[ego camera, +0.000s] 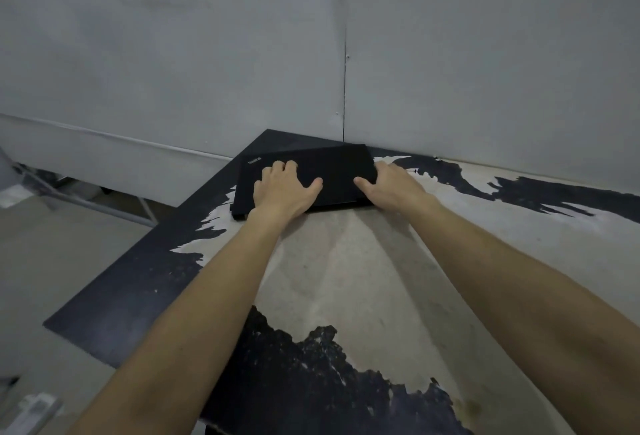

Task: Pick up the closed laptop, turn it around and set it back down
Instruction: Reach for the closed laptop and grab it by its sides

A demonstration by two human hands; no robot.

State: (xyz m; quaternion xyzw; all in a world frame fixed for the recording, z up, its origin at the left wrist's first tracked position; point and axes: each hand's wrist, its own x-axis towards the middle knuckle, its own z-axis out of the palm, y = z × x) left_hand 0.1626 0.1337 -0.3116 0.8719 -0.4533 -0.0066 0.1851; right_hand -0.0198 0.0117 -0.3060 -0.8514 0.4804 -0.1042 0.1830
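Observation:
A closed black laptop (337, 171) lies at the far corner of a worn table (363, 261), close to the wall. Its lid logo sits at the far left corner. My left hand (284, 188) rests flat on the lid's left half, fingers spread, thumb pointing right. My right hand (389, 185) grips the laptop's right edge, with the thumb on top of the lid and the fingers curled around the side. The laptop's near edge looks slightly raised off the table, though I cannot tell for sure.
A grey wall (311, 53) runs directly behind the laptop. The table's black coating has peeled away over most of its middle. Its left edge (138, 254) drops to a concrete floor, where a metal frame (86, 202) stands.

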